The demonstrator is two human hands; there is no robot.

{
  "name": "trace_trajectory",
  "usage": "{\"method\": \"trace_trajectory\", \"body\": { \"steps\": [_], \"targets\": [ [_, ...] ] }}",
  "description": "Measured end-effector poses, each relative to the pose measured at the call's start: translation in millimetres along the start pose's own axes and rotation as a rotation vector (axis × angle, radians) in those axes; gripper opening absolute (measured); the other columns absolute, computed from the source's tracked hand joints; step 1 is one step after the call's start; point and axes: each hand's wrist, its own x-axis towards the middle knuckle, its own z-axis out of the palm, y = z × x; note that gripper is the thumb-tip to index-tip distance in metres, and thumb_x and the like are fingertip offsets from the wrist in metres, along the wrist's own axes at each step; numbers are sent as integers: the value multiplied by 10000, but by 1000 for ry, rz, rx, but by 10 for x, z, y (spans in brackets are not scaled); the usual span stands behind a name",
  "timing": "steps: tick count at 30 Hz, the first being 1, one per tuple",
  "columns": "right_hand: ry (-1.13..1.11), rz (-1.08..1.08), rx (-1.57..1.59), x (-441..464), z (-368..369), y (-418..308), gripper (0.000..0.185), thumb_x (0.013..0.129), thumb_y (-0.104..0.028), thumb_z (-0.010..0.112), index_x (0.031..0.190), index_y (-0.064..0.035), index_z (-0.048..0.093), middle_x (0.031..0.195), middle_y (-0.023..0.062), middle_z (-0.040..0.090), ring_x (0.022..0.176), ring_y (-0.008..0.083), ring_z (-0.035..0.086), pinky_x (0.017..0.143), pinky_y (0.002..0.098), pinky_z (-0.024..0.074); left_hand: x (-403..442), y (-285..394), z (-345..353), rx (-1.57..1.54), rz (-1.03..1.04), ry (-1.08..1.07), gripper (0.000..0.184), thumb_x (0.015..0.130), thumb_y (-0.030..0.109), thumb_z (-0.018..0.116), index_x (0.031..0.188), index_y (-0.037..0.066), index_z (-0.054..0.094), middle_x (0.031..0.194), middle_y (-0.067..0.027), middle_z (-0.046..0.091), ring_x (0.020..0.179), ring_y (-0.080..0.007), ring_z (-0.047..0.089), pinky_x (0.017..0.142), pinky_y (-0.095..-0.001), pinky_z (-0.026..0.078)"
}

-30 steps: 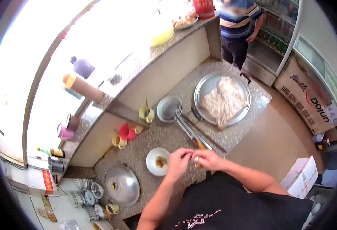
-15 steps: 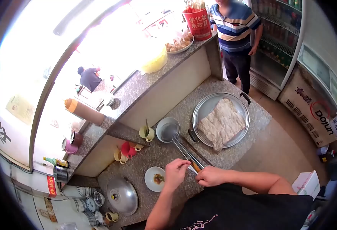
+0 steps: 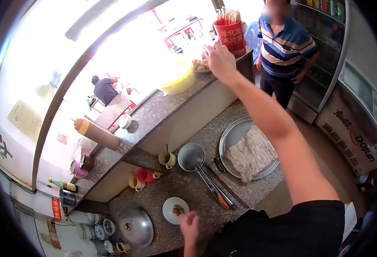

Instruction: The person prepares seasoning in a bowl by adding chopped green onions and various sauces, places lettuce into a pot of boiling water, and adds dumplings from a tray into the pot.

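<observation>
My right hand [image 3: 221,62] reaches far forward over the raised counter. Its fingers look pinched near the plate of round brown food [image 3: 201,65] and the red bucket of sticks [image 3: 230,36]; glare hides whatever they hold. Low in the view, my left hand [image 3: 190,226] is closed beside the white bowl [image 3: 169,209], which has brown sauce in it. What its fingers hold, if anything, is too small to make out. A long-handled metal ladle [image 3: 191,157] rests on the worktop beside a wooden-handled tool [image 3: 222,200].
A round metal tray [image 3: 224,147] bears a pale folded sheet of food [image 3: 252,153], partly behind my right arm. A domed lid [image 3: 135,227], cups [image 3: 167,159] and a yellow plastic bag [image 3: 177,79] stand around. A person in a striped shirt [image 3: 289,47] stands beyond the counter.
My hands have parted from above the tool handles. The right one has swung forward over the counter; the left has lowered beside the bowl. The view has shifted slightly.
</observation>
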Motion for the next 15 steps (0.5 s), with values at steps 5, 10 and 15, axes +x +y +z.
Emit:
{"method": "trace_trajectory", "body": {
  "steps": [5, 10, 15],
  "targets": [
    [-251, 147, 3, 149, 117, 47, 373, 1008, -278, 603, 1286, -55, 713, 1274, 244, 676, 1144, 438, 686, 953, 549, 582, -460, -549, -370, 60, -126, -9, 316, 974, 91, 754, 1269, -19, 717, 1178, -110, 771, 1088, -178, 724, 968, -334, 574],
    [9, 87, 128, -224, 393, 340, 478, 957, -325, 721, 1315, -11, 681, 1361, 262, 659, 1178, 433, 672, 1030, 522, 534, -593, -818, -609, 17, -211, 41, 320, 975, 108, 759, 1266, -17, 715, 1168, -111, 770, 1081, -186, 727, 964, -334, 573],
    [35, -238, 150, -891, -250, -119, 540, 968, -352, 743, 1373, -2, 663, 1331, 237, 695, 1228, 392, 663, 1067, 453, 509, -671, -926, -940, 272, -54, -78, 325, 977, 143, 762, 1273, 15, 719, 1181, -119, 772, 1109, -199, 727, 977, -345, 567]
  ]
}}
